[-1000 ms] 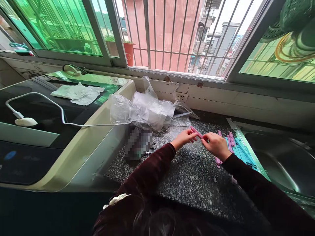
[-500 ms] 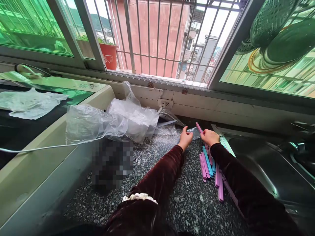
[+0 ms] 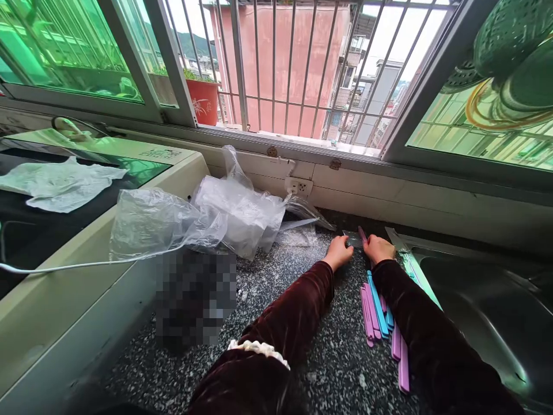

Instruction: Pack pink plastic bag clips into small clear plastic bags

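My left hand [image 3: 339,252] is closed with its fingertips on a small clear plastic bag [image 3: 353,238]. Just to its right, my right hand [image 3: 379,249] grips a pink bag sealing clip [image 3: 362,233], whose tip sticks up past the fingers beside the bag. How far the clip and bag overlap is hard to see. On the counter below my right hand lie several loose sealing clips, among them a blue clip [image 3: 377,302] and a pink clip [image 3: 403,366]. My right forearm covers part of that pile.
A heap of crumpled clear plastic bags [image 3: 242,210] lies at the back of the speckled counter [image 3: 302,311]. The washing machine [image 3: 108,305], with a white cable [image 3: 86,265] across it, stands left; the metal sink [image 3: 479,311] is right. A blurred-out object [image 3: 196,300] sits near the machine.
Both hands moved with the pink clip towards the back right, and a clear bag came into the left fingers. The left hand no longer touches the clip. The camera view shifted too.
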Motion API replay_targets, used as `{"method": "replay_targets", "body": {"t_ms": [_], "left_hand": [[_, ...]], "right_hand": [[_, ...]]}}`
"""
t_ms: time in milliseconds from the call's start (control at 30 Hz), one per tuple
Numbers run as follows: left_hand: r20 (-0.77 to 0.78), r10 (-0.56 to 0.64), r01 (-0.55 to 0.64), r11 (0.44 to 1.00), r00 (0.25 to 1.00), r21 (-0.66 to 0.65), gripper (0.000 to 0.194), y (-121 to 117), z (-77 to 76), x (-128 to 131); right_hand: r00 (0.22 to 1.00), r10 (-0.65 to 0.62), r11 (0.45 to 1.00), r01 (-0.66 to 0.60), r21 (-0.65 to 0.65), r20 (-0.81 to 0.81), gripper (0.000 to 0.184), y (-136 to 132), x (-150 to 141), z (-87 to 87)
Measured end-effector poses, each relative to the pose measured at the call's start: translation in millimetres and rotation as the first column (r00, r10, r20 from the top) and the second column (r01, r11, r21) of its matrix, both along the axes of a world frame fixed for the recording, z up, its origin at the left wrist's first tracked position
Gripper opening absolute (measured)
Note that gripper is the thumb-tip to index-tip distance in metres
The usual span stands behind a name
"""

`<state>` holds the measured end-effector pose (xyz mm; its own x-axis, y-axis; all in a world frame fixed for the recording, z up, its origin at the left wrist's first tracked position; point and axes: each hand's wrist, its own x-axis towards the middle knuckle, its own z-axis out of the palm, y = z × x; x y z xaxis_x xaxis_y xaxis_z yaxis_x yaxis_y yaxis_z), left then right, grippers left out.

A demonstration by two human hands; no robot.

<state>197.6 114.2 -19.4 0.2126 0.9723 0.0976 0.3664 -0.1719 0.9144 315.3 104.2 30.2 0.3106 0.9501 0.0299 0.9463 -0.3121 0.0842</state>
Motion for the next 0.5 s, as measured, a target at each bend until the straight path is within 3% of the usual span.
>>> {"method": "replay_targets", "body": {"t_ms": [167,300,400,500], "left_hand": [[0.002,0.045,-0.045,0.999,0.999,0.004,0.031,-8,7.5,-20],[0.035,0.119,-0.121,0.991,0.992,0.062,0.015,-19,29.9,-62],[0.242,0.257,-0.301,0.939,0.936,0.164,0.008,-31,50.6,-112],[0.519,0.466,-0.589,0.803,0.716,0.093,0.008,-44,60.6,-169]], "right_hand": [[0.999,0.041,0.998,-0.04,0.04,-0.019,0.03,2,-9,17.7],[0.98,0.169,0.971,-0.147,0.187,-0.108,0.029,12,-45,39.6],[0.904,0.389,0.877,-0.304,0.371,-0.178,0.026,16,-98,49.9],[0.767,0.625,0.722,-0.498,0.481,-0.144,0.026,12,-164,51.6]]}}
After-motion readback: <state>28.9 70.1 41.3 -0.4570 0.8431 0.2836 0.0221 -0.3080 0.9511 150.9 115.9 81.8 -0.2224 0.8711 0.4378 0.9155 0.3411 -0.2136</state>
